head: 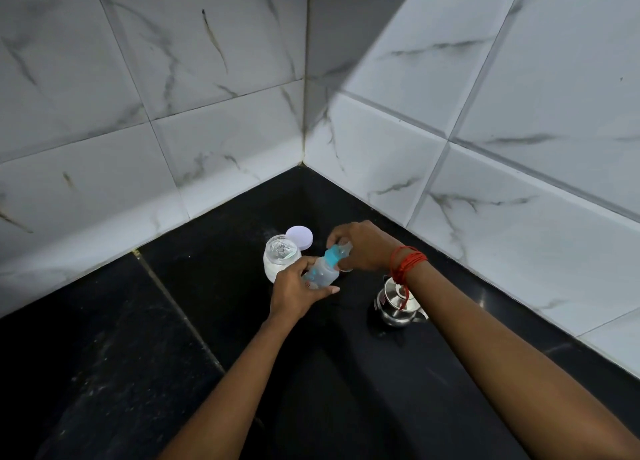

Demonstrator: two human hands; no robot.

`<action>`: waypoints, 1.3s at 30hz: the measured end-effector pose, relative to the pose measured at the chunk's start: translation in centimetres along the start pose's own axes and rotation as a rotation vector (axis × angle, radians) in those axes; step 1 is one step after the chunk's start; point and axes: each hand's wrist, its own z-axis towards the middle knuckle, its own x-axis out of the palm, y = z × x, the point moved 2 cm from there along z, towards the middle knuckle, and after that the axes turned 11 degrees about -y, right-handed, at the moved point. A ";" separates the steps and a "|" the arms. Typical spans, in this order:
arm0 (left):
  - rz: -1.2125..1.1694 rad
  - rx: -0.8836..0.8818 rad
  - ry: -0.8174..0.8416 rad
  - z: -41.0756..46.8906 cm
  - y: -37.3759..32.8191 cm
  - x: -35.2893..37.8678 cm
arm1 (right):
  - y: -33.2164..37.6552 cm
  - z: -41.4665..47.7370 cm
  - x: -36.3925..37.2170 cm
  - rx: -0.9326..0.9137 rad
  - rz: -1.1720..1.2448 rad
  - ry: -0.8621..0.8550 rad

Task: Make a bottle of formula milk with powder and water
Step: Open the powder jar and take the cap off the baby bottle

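The baby bottle (320,271), clear with a teal collar, is held tilted above the black counter (138,373), just right of the open powder jar (281,257). The left hand (294,291) wraps its body; the right hand (363,248) grips what seems a transparent cap. A steel pot (398,304) stands right of the jar, and the jar's pale lid (300,237) lies just behind it.

white marble-look wall tiles (214,89) meet in a corner above the black counter (114,373); a shadow, perhaps, darkens the corner's upper right.

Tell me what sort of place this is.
Probably a home kitchen corner: a black stone counter meets marble-look wall tiles, with a steel pot and an open powder jar set out.
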 end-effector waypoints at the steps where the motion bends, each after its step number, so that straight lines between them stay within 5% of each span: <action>1: -0.012 -0.009 -0.009 -0.1 0.5 0.2 | -0.1 0.0 -0.3 -0.001 0.019 -0.013; 7: -0.102 -0.073 -0.055 -0.2 3.9 1.9 | -4.1 1.6 1.1 0.131 -0.090 -0.108; 14: -0.147 -0.058 -0.021 0.2 5.0 3.9 | -7.5 2.6 5.4 0.339 -0.284 0.013; 30: -0.075 0.015 0.025 -0.8 6.4 3.2 | -8.0 3.9 7.0 0.416 -0.332 0.160; 35: 0.030 -0.049 -0.153 -1.7 9.4 -1.7 | -5.6 5.8 3.4 0.220 -0.305 -0.182; 39: 0.070 -0.087 -0.308 -0.7 9.8 -5.8 | -1.0 7.8 3.3 0.002 -0.089 -0.188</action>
